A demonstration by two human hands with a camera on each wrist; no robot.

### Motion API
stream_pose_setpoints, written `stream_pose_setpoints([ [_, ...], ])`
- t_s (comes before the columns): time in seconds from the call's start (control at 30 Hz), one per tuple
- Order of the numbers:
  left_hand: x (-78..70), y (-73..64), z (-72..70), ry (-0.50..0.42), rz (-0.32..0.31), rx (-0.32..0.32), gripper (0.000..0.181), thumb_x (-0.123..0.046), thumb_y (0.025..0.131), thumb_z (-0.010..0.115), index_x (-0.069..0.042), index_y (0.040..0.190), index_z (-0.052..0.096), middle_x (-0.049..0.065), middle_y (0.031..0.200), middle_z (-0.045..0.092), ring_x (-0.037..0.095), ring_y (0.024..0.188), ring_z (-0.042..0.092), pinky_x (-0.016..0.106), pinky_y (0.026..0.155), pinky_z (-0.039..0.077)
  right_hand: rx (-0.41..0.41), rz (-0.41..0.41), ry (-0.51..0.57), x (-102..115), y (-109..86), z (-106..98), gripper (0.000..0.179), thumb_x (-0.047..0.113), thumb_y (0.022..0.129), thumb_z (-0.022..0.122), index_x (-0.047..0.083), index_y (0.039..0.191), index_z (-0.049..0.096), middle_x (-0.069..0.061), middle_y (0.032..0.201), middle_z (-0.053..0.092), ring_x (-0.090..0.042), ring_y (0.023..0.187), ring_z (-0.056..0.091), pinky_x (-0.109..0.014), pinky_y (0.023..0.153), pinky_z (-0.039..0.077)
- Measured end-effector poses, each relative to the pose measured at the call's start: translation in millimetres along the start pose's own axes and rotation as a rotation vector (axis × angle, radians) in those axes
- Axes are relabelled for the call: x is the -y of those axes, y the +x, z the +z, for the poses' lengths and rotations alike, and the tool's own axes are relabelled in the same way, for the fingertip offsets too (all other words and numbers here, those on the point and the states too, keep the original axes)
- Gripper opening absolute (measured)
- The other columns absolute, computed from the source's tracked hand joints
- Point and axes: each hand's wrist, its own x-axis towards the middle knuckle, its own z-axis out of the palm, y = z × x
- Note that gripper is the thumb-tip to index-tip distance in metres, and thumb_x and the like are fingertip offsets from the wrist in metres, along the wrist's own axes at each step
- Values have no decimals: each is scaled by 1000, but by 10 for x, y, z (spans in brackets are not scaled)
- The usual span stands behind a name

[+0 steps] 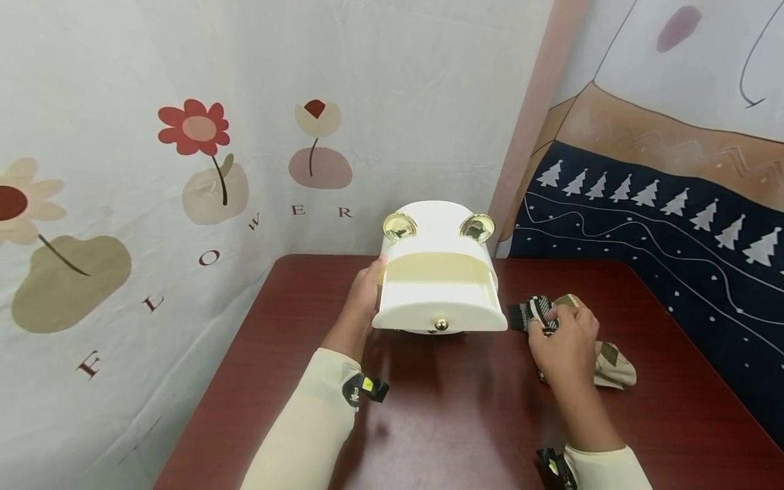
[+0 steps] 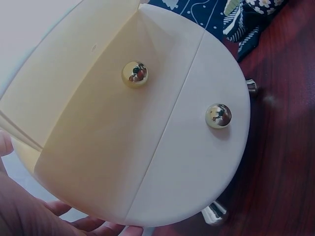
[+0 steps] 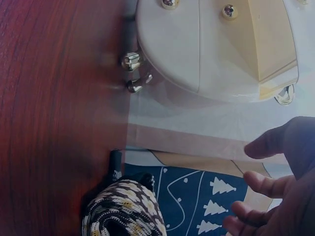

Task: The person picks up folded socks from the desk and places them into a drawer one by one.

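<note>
A white round drawer box [image 1: 437, 235], shaped like an alarm clock with gold bells on top, stands on the table. Its upper drawer [image 1: 439, 316] is pulled out, and the lower drawer [image 2: 197, 128] is closed; both have gold knobs. My left hand [image 1: 366, 289] holds the box's left side, with fingers [image 2: 88, 223] curved behind its edge. To the right lie rolled patterned cloths [image 1: 614, 367] that look like socks, one showing flowers in the right wrist view. Over them hovers my right hand [image 1: 566, 340], its fingers [image 3: 268, 184] apart and loosely bent, with nothing between them.
The dark red table [image 1: 422, 422] carries everything. Behind it hangs a pale flower-printed curtain [image 1: 257, 82]; at the right is a dark blue cloth [image 1: 674, 252] with white trees. Silver feet [image 2: 214, 214] stick out under the box.
</note>
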Motion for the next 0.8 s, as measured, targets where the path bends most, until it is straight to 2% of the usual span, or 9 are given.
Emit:
stream_pose_setpoints([
  [0.13, -4, 2, 5, -17, 0, 3, 52, -56, 112, 48, -9, 122, 68, -2, 94, 64, 14, 88, 61, 36, 82, 54, 43, 5, -35, -47, 26, 18, 30, 24, 96, 69, 1, 114, 63, -32, 136, 46, -55, 142, 35, -78, 100, 32],
  [0.5, -7, 8, 0, 3, -12, -2, 55, -57, 112, 47, -9, 128, 68, -2, 99, 63, 15, 93, 60, 37, 85, 52, 166, 37, -124, -173, 76, 37, 32, 30, 94, 73, 5, 113, 66, -35, 133, 45, -59, 134, 38, -82, 94, 38],
  [0.8, -3, 12, 8, -11, 5, 3, 53, -56, 112, 48, -8, 122, 69, -2, 94, 64, 14, 88, 61, 34, 82, 54, 330, 64, -194, -278, 150, 32, 43, 32, 95, 76, 3, 125, 65, -43, 141, 40, -69, 125, 44, -84, 94, 40],
])
